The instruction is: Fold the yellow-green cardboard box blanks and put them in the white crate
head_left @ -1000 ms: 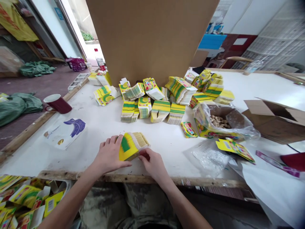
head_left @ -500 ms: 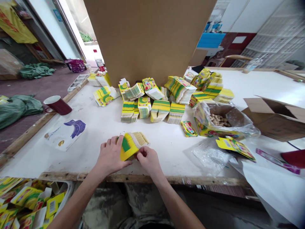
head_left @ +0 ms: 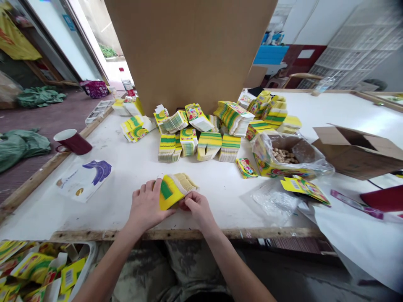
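Observation:
A stack of flat yellow-and-green printed cartons (head_left: 171,193) lies on the white table near its front edge. My left hand (head_left: 147,205) is wrapped round the left end of this stack, thumb in front and fingers over the far side. At the near right corner, the fingers of my right hand (head_left: 195,206) are pinched together on the cartons' edges; what exactly lies between the fingertips is hidden. Beyond my hands, more stacks of the same cartons (head_left: 209,145) stand in rows against a large brown cardboard panel (head_left: 195,50).
A maroon mug (head_left: 74,141) and a white leaflet (head_left: 85,180) are at the left. To the right stand a plastic-lined box of brown pieces (head_left: 283,157), an open cardboard box (head_left: 355,155) and crumpled clear plastic (head_left: 275,201). A bin (head_left: 92,256) of cartons sits below left.
The view has turned slightly, so the background sits a little further left. Both hands keep nearly the same hold on the carton stack.

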### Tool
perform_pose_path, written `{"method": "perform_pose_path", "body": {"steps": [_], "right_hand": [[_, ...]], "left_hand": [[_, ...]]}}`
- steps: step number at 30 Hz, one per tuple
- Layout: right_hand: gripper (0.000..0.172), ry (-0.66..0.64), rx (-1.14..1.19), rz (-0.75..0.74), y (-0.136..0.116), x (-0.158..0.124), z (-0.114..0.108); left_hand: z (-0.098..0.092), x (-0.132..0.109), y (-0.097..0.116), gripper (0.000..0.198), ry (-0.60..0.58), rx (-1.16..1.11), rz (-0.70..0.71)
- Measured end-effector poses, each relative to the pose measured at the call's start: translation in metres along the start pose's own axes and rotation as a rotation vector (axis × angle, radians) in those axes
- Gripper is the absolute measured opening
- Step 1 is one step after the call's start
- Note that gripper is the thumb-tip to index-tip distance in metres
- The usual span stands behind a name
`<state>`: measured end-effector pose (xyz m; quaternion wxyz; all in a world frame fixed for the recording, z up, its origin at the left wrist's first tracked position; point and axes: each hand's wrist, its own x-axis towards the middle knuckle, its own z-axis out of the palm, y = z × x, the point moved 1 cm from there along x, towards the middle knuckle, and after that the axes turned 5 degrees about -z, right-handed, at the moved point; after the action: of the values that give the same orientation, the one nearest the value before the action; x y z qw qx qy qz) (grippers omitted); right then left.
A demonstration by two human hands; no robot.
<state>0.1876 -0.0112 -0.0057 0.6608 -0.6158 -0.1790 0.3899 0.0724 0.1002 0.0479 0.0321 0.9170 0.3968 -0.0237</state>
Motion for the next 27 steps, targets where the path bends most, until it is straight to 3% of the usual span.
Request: {"method": "perform_pose_path", "body": {"steps": [5,10,23,27], "right_hand": [[0.016,-0.047,0.316,0.187,-0.001,-0.003,0.005],[0.022,-0.075,0.486,0.301,0.001,-0.004,0.001],[0.042,-0.054,0.732,0.311,-0.006,-0.009,-0.014],[0.033,-0.096,0.728,0.29,-0.009,-0.01,-0.014]], "left_hand": [[0.001,0.001,-0.001,0.092,-0.014,-0.006,-0.005],[0.001,0.003,-0.004,0.094,-0.03,-0.016,0.007],[0.0,0.001,-0.004,0.082,-0.007,-0.016,0.024],[0.002,0.001,-0.004,0.083,-0.003,-0.01,0.023]]}}
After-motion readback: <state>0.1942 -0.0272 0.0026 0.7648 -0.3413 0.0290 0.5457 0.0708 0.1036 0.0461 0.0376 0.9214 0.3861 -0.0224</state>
